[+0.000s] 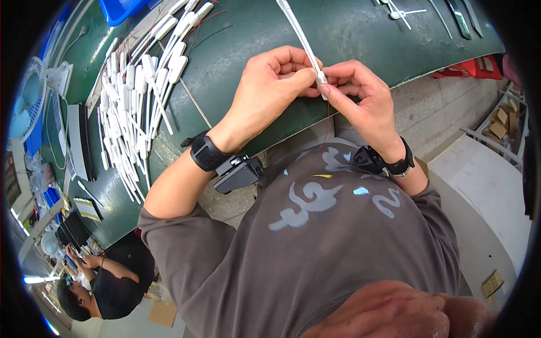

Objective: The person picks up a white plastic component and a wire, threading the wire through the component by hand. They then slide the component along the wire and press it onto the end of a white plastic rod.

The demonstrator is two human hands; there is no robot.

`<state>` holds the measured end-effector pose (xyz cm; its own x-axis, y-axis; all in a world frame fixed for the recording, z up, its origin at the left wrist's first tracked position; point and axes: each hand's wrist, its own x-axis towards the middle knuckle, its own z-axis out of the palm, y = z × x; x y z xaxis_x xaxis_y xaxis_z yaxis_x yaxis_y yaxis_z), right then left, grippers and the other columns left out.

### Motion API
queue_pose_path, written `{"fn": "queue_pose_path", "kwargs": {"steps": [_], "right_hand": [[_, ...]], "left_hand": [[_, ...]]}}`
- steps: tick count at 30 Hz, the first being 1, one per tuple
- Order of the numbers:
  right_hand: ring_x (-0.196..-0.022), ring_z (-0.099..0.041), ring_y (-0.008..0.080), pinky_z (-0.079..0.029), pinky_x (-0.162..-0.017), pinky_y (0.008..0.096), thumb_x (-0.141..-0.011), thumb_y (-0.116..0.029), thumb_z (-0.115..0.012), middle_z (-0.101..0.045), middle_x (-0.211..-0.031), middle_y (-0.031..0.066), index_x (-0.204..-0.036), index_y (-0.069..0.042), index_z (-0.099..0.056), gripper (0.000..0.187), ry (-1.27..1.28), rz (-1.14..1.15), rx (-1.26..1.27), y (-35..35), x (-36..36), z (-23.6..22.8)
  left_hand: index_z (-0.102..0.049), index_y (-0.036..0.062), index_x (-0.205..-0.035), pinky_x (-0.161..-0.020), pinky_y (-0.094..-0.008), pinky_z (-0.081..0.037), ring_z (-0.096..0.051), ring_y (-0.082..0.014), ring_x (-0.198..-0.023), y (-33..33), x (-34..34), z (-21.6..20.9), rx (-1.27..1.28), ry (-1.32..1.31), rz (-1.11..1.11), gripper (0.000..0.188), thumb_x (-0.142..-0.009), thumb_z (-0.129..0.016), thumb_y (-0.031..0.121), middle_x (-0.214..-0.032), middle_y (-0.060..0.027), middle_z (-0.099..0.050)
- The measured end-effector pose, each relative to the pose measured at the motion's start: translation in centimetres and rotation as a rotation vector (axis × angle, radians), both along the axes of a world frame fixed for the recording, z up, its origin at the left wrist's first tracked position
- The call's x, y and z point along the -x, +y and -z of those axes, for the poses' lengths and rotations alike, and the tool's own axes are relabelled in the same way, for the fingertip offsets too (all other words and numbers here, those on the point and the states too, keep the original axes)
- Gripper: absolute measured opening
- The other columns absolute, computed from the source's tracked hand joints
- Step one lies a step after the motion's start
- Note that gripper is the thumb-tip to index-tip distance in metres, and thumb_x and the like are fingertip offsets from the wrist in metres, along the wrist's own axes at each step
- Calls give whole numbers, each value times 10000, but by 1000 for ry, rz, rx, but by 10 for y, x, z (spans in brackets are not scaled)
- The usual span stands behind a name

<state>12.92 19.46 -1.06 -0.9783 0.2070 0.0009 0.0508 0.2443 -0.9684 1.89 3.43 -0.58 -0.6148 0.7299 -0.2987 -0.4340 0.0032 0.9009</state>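
Near the table's front edge, my left hand (pixel 276 84) and my right hand (pixel 365 96) meet at the lower end of a long, thin white plastic stick (pixel 301 36). Fingertips of both hands pinch its wider end. The stick slants up and away to the left, its far end at the top of the view. From the pinched end a thin dark reddish wire (pixel 328 121) hangs down. My fingers partly hide the joint there. To the left of my left hand lies a big pile of similar white sticks (pixel 132 96) with paddle-shaped ends, some with thin wires.
The green tabletop (pixel 225 42) reaches away in front. A blue bin (pixel 121 10) stands at the far left, a blue fan (pixel 27 101) at the left rim. White parts (pixel 399 12) and tools (pixel 459 21) lie far right. A co-worker (pixel 115 276) in black works lower left.
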Motion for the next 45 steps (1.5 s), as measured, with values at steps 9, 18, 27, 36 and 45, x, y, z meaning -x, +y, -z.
{"fn": "queue_pose_path", "kwargs": {"steps": [9, 18, 27, 36, 45], "right_hand": [[-970, -656, 133, -557, -807, 228, -905, 57, -664, -621, -1089, 87, -1098, 52, -623, 197, 61, 24, 45, 1, -1, 7], [-923, -657, 143, -550, -840, 245, -913, 88, -632, -609, -1096, 96, -1134, 33, -548, 242, 269, 124, 285, -10, 0, 26], [-952, -649, 149, -548, -849, 273, -939, 48, -618, -643, -1118, 127, -1162, 29, -543, 236, 92, 32, 446, -4, -7, 11], [-971, -654, 175, -550, -839, 280, -942, 19, -629, -658, -1102, 144, -1136, 36, -605, 196, 257, 27, 302, 12, -6, 3], [-1012, -620, 169, -508, -857, 266, -925, 30, -644, -627, -1152, 136, -1113, 25, -631, 188, 316, 19, 232, 11, -10, 6]], "left_hand": [[-647, -75, -1163, -804, -245, -576, -691, -142, -892, 1, -10, 6, -6, 26, -48, 235, -998, -572, 76, -1046, -120, -714], [-645, -22, -1240, -831, -264, -536, -679, -163, -938, 8, -26, 9, 21, 658, -61, 270, -1006, -563, 85, -1109, -96, -709], [-661, -3, -1138, -721, -370, -558, -705, -317, -856, 0, -17, 8, 111, 924, -59, 219, -935, -623, 69, -987, -155, -711], [-591, 25, -1085, -662, -372, -551, -695, -311, -812, 5, -27, 1, 62, 1011, -100, 207, -905, -676, 82, -901, -116, -702], [-647, 31, -1017, -594, -302, -524, -665, -231, -677, 4, -21, 0, 55, 1324, -95, 199, -843, -740, 49, -855, -85, -691]]}}
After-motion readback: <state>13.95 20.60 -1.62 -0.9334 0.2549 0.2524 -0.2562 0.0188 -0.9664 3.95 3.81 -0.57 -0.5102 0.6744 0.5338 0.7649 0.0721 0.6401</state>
